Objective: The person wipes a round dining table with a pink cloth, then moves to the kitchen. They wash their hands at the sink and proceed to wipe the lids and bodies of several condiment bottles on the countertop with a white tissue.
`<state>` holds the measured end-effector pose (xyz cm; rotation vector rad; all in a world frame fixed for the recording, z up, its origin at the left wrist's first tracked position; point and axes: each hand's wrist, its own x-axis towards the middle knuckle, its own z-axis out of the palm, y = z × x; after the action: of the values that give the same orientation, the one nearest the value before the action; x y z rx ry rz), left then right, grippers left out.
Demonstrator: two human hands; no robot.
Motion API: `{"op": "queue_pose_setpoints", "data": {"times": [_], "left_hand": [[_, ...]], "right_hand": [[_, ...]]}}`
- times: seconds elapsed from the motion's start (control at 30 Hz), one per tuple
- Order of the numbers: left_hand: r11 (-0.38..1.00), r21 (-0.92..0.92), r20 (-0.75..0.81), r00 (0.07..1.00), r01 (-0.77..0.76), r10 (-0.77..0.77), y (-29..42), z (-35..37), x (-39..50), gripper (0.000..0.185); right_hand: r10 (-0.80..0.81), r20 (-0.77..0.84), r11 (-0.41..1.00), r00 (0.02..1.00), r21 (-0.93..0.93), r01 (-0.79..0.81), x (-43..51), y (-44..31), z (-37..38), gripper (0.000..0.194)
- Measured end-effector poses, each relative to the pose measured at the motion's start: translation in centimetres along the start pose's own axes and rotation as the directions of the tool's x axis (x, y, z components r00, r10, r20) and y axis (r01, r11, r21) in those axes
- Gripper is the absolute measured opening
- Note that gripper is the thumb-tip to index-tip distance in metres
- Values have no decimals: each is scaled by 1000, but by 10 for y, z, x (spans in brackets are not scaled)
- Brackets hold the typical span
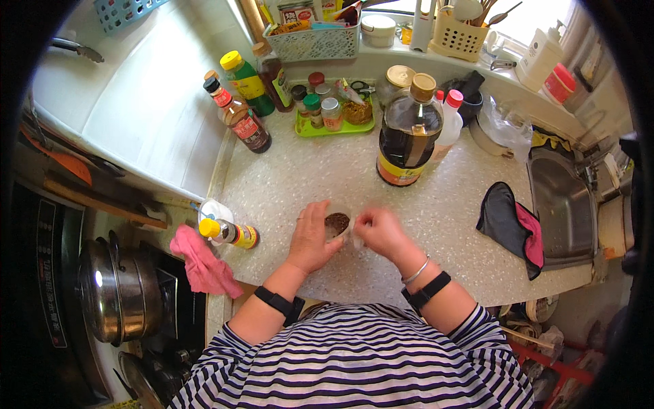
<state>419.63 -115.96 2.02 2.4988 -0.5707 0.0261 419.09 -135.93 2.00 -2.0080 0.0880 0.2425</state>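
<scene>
My left hand (310, 240) is wrapped round the left side of a small translucent container (332, 236) on the speckled countertop (306, 168). Dark brown granules (338, 223) show inside it through the open top. Just right of the container, my right hand (380, 230) is blurred, with its fingers curled. Something pale and translucent (358, 239) shows below those fingertips; the blur hides what it is and whether I grip it. To the left stand a small yellow-capped bottle (245, 236) and a white tub (217, 210), beside a pink cloth (204, 266).
A large dark sauce bottle (409, 130) stands ahead, right of a green tray (334, 130) of spice jars. Several bottles, including a red-labelled one (245, 125), line the left wall. A black-and-pink cloth (506, 222) lies by the sink (562, 204). A steel pot (120, 291) sits at lower left.
</scene>
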Motion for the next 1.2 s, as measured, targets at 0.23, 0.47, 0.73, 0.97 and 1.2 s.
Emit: {"op": "queue_pose_setpoints", "data": {"times": [0.23, 0.47, 0.73, 0.97, 1.2], "left_hand": [[1000, -5, -37, 999, -26, 26, -4, 3, -1, 89], [999, -37, -27, 1000, -6, 5, -1, 1, 1, 88], [1000, -3, -29, 1000, 4, -4, 1, 1, 0, 89], [1000, -4, -49, 998, -28, 27, 4, 1, 1, 87], [1000, -7, -29, 1000, 12, -12, 4, 2, 2, 84]], "right_hand": [[176, -6, 926, 984, 340, -164, -2, 1, -15, 14], [12, -79, 994, 997, 113, -3, 38, -13, -11, 19], [30, 22, 998, 999, 52, -31, 46, -13, -10, 19], [67, 15, 986, 998, 149, -68, 34, -4, -7, 14], [67, -97, 992, 993, 115, -56, 20, 11, 9, 16]]}}
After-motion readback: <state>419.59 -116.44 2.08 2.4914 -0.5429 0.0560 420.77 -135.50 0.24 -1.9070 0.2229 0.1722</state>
